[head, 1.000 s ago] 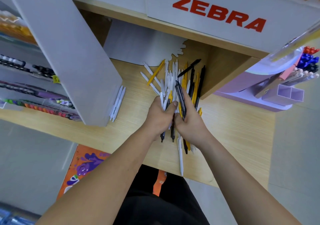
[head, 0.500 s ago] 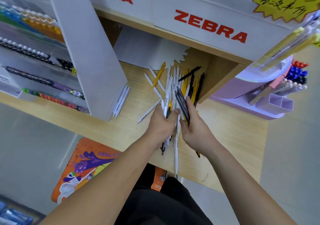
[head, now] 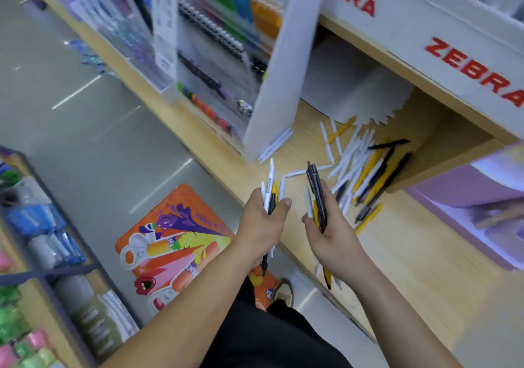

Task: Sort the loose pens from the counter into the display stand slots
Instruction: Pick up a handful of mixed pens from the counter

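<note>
My bare left forearm (head: 181,296) comes up from the lower left and my right forearm (head: 397,305) from the lower right, both stretched forward. My left hand (head: 262,223) shows its back, curled round a bundle of pens (head: 270,186), thumb lying up along them. My right hand (head: 336,235) is just beside it, not touching, palm turned inward, fingers (head: 330,197) wrapped round a second bundle of pens (head: 316,189).

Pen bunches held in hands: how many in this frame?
2. The left bunch sits in the left hand; the right bunch sits in the right hand. A loose pile lies on the counter. Each grip hides some pens.
</note>
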`<action>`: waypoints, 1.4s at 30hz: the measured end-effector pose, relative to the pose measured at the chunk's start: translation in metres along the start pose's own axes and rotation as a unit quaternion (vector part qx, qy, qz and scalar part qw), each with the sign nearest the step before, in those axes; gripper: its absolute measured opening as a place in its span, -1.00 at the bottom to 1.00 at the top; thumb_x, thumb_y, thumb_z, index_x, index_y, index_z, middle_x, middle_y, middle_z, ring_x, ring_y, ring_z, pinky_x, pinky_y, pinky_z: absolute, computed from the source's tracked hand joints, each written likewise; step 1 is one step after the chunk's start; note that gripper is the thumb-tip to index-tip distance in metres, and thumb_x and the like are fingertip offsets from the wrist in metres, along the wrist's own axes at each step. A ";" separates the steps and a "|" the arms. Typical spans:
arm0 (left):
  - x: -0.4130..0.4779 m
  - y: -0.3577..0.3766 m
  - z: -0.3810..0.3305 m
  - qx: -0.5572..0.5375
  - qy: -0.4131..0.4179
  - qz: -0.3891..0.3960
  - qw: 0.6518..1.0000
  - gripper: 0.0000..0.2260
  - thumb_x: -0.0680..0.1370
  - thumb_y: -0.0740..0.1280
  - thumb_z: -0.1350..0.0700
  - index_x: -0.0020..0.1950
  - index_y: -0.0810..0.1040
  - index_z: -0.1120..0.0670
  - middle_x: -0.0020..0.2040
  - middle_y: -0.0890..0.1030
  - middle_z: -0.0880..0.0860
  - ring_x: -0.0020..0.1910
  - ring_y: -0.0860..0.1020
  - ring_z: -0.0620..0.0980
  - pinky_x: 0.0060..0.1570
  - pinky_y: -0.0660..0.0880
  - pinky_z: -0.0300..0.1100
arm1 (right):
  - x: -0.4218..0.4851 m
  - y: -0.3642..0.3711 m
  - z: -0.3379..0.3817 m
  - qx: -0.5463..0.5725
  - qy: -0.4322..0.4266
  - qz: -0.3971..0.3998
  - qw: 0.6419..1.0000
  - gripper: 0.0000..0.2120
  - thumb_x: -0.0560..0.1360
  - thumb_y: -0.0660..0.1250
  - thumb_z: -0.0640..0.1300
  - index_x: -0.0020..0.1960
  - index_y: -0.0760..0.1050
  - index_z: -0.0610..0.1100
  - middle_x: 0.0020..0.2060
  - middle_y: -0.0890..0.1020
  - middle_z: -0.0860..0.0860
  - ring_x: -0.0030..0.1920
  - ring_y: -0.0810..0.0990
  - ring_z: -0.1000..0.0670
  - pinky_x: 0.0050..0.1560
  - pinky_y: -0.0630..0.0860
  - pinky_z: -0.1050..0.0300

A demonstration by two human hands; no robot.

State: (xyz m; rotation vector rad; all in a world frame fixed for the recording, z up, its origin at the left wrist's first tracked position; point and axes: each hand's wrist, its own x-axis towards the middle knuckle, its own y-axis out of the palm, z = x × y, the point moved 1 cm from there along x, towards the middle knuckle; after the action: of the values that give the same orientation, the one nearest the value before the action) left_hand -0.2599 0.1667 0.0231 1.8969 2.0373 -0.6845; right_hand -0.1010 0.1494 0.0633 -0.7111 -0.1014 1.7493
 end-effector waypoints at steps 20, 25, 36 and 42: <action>0.065 -0.400 0.035 0.001 -0.010 -0.234 0.972 -0.81 0.66 0.38 0.08 -0.02 0.40 0.10 -0.30 0.39 -0.05 -0.42 0.35 -0.15 -0.41 0.32 -0.35 | 0.165 0.287 0.238 -0.152 -0.164 0.082 0.971 -0.30 0.63 0.23 0.01 0.65 -0.05 0.20 0.62 0.14 0.22 0.61 0.11 0.18 0.60 0.19 -0.06; 0.097 -0.481 0.020 -0.004 -0.031 -0.280 0.959 -0.82 0.66 0.38 0.09 -0.03 0.40 0.10 -0.32 0.43 0.01 -0.50 0.39 -0.19 -0.47 0.32 -0.35 | 0.207 0.341 0.300 -0.135 -0.146 0.135 0.971 -0.31 0.66 0.26 -0.11 0.66 -0.03 0.15 0.52 0.27 0.25 0.44 0.28 0.30 0.29 0.22 0.56; 0.238 -0.591 -0.034 -0.018 -0.034 -0.328 0.944 -0.82 0.65 0.37 0.02 -0.03 0.39 0.00 -0.27 0.49 0.04 -0.31 0.55 0.23 -0.29 0.55 0.08 | 0.380 0.423 0.408 -0.126 -0.191 0.209 0.951 -0.30 0.68 0.22 -0.14 0.67 -0.10 0.11 0.56 0.26 0.17 0.45 0.30 0.30 0.24 0.15 0.67; 0.319 -0.647 -0.082 -0.044 -0.041 -0.342 0.938 -0.84 0.66 0.35 0.04 0.00 0.40 0.05 -0.26 0.46 0.07 -0.35 0.46 0.05 -0.34 0.47 0.01 | 0.476 0.438 0.468 -0.104 -0.185 0.219 0.952 -0.29 0.68 0.21 -0.16 0.66 -0.11 0.15 0.41 0.21 0.41 0.25 0.32 0.54 0.06 0.19 0.72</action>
State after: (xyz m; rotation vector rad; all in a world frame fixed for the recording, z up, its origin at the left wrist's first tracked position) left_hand -0.9227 0.4639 0.0315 1.0541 2.6204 -0.7798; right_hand -0.7731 0.5803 0.0642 -0.5744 -0.4149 2.3129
